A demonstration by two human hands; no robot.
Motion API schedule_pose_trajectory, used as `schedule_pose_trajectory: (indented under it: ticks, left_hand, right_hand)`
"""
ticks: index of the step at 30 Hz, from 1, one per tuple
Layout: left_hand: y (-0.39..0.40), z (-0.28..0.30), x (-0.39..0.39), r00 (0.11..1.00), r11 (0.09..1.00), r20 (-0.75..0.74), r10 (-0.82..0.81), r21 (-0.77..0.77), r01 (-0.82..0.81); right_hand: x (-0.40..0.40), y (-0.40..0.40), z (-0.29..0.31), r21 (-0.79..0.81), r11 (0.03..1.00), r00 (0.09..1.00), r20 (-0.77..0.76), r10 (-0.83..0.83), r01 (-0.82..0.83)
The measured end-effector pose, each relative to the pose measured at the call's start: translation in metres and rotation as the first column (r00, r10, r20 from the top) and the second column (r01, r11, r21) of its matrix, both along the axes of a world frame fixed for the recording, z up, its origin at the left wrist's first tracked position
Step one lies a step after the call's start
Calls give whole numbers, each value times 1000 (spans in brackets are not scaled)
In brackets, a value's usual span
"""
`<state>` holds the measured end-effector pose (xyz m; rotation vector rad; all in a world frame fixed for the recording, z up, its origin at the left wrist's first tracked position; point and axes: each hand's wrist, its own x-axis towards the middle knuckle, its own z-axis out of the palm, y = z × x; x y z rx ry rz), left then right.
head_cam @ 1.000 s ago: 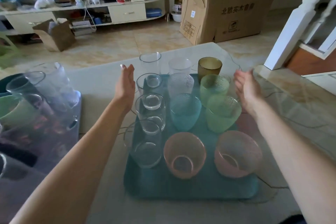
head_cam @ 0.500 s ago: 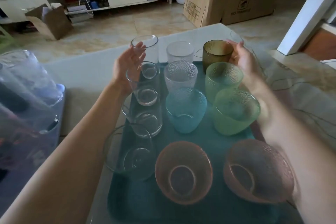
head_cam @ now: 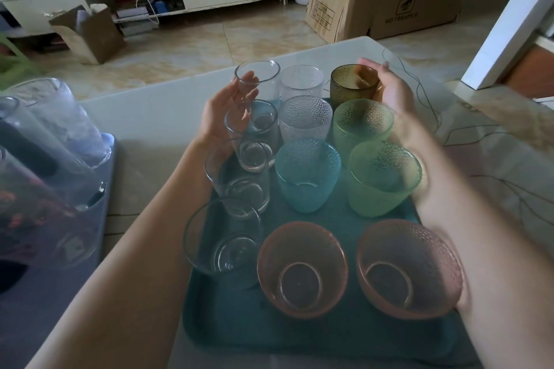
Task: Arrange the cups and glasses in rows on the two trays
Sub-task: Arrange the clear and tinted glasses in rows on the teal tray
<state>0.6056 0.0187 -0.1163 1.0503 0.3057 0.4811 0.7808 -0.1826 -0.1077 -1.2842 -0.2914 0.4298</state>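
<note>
Both hands have reached the far row | left hand [head_cam: 223, 112] fingers spread beside tall clear glass tumbler [head_cam: 257, 81] | right hand [head_cam: 389, 88] fingers curl around dark amber dimpled glass cup [head_cam: 353, 82] | I fear a nudge tips either off teal plastic tray [head_cam: 344, 335].

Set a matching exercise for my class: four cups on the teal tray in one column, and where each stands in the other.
Things:
1. brown cup
2. blue cup
3. right pink cup
4. plain clear glass

Places:
A. near left corner of the tray
B. middle column, between a clear dimpled cup and a pink one
C. far right, against the right hand
D. near right corner

Pairs: 1-C, 2-B, 3-D, 4-A
</note>
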Motion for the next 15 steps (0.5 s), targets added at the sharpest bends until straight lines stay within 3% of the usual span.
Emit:
schedule_pose_trajectory:
  ticks: [11, 15]
  left_hand:
    - [-4, 0, -1, 998, 999, -41, 43, -27, -44]
    - [8, 10, 0, 993, 998, -106, 41, 41, -37]
  right_hand:
    - [0, -2, -1, 28, 998, 999, -15, 48, -47]
    - [12, -5, 6, -67, 988, 990, 32, 140, -138]
